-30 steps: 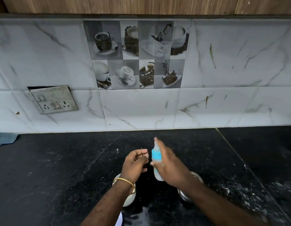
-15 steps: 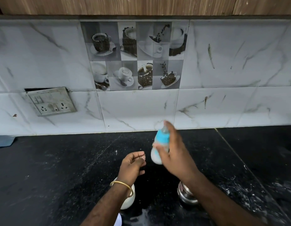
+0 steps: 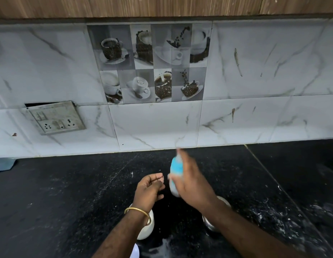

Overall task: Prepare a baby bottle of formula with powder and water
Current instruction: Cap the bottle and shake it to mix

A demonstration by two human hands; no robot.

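Observation:
My right hand (image 3: 192, 185) grips a small baby bottle (image 3: 175, 175) with a blue collar and whitish contents, held above the black counter (image 3: 68, 192); both are motion-blurred. My left hand (image 3: 150, 189), with a gold bangle at the wrist, hovers just left of the bottle, fingers loosely curled, palm partly up, holding nothing. Below my left wrist stands a white container (image 3: 146, 228), partly hidden by the arm. A steel vessel (image 3: 210, 220) sits under my right forearm, mostly hidden.
A marble-tiled wall (image 3: 255, 118) closes the back of the counter, with a loose switch-and-socket plate (image 3: 55, 118) at the left. A blue cloth (image 3: 3, 164) lies at the far left edge. White powder or droplets speckle the counter at the right.
My right hand has raised the bottle and brought it down again, its tilt changing as in a shaking motion. My left hand has stayed beside it, almost still.

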